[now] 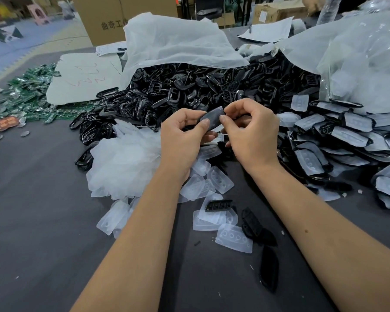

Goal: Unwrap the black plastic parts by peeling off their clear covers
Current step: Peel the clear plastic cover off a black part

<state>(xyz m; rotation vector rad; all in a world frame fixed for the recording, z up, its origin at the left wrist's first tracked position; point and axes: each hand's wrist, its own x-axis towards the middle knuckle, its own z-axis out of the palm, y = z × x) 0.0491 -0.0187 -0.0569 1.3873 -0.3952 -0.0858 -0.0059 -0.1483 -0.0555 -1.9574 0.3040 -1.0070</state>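
Both hands pinched one black part (212,119) above table (43,210): left hand (185,136) grip on near end, right hand (250,129) grip at cover edge. Peeled clear covers (124,163) heaped left of part; wrapped parts (347,140) stacked right. Much left, judging by that stack.

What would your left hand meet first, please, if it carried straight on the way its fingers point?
Probably the right hand, which pinches the other end of the black part the left hand holds; depth is unclear.
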